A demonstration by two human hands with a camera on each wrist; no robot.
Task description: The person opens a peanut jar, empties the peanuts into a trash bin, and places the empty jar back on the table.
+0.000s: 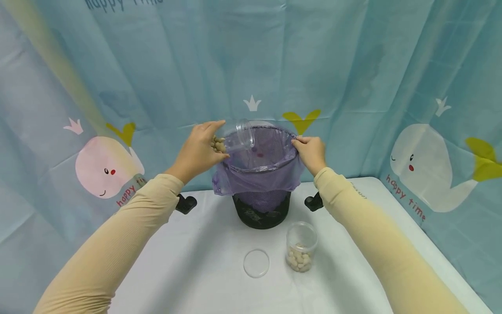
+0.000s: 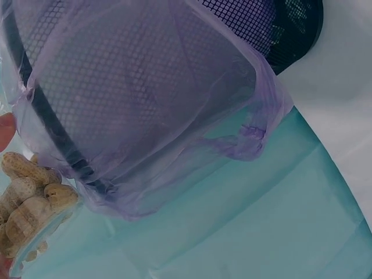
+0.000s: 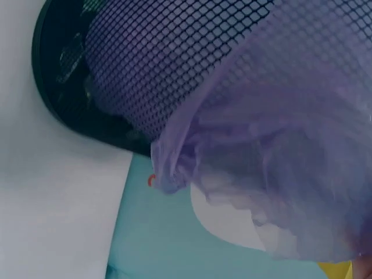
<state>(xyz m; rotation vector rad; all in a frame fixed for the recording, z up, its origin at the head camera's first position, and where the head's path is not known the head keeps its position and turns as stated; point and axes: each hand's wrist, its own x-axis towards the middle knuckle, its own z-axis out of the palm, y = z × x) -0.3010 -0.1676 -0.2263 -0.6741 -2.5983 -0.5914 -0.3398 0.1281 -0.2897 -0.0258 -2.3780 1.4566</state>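
My left hand (image 1: 198, 150) grips a clear plastic jar (image 1: 239, 137), tipped on its side with its mouth over the left rim of a black mesh wastebasket (image 1: 260, 220). Peanuts in their shells (image 2: 29, 209) lie toward the jar's bottom, near my palm. A thin purple bin bag (image 1: 262, 181) lines the basket and is folded down over its rim. With thumb and fingers my right hand (image 1: 311, 152) pinches the bag at the right side of the rim. In the right wrist view the bag's loose edge (image 3: 261, 192) hangs outside the mesh.
A second clear jar (image 1: 302, 237), uncovered and partly filled with pale nuts, stands in front of the basket. Left of it a round clear lid (image 1: 256, 263) lies flat on the white table (image 1: 204, 270). Behind hangs a blue curtain (image 1: 219, 56) with whale prints.
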